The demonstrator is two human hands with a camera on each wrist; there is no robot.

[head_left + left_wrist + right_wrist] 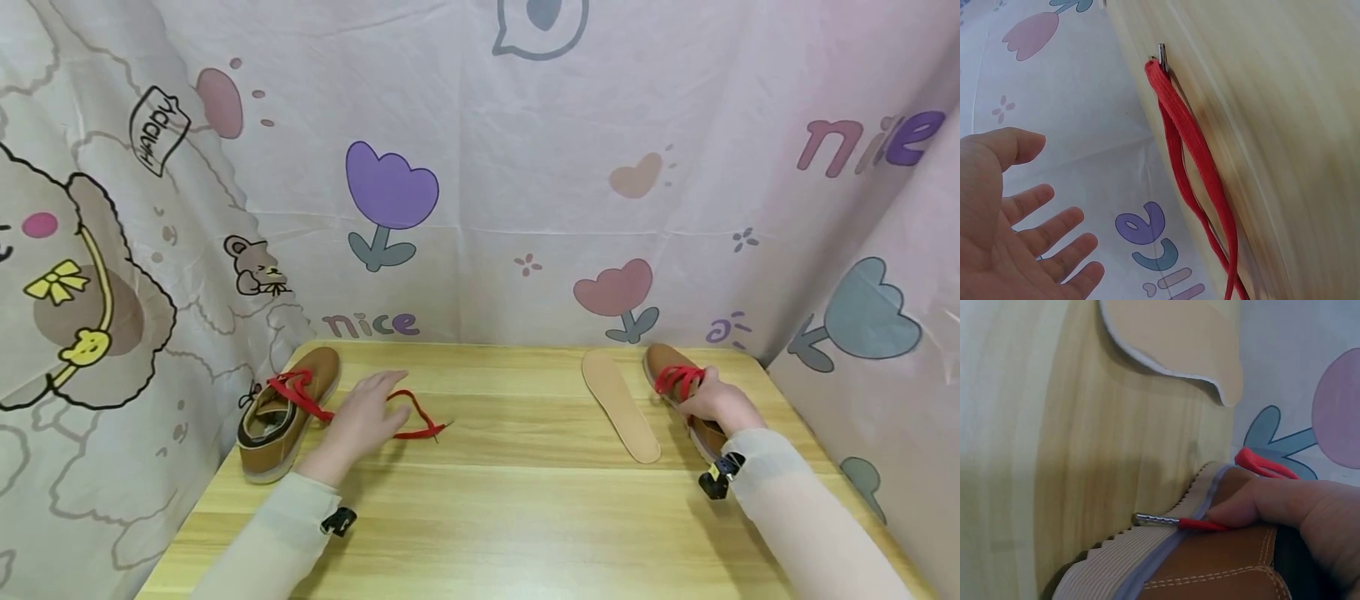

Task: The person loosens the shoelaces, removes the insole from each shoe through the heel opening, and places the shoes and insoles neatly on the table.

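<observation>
A brown shoe (662, 358) with red laces (678, 379) lies at the right, its toe toward the back curtain. My right hand (722, 402) grips it over the laced opening. In the right wrist view the thumb (1235, 509) presses on the brown upper (1210, 559), beside a red lace end with a metal tip (1157, 519). At the left stands a matching brown shoe (258, 457). From it a loose red shoelace (420, 434) trails over the table. My left hand (363, 417) hovers by this lace, fingers spread and holding nothing.
A beige insole (618, 404) lies on the wooden table (495, 517), left of the right-hand shoe. Printed curtains (487, 167) hang behind the table and along both sides. The left shoe sits close to the left edge.
</observation>
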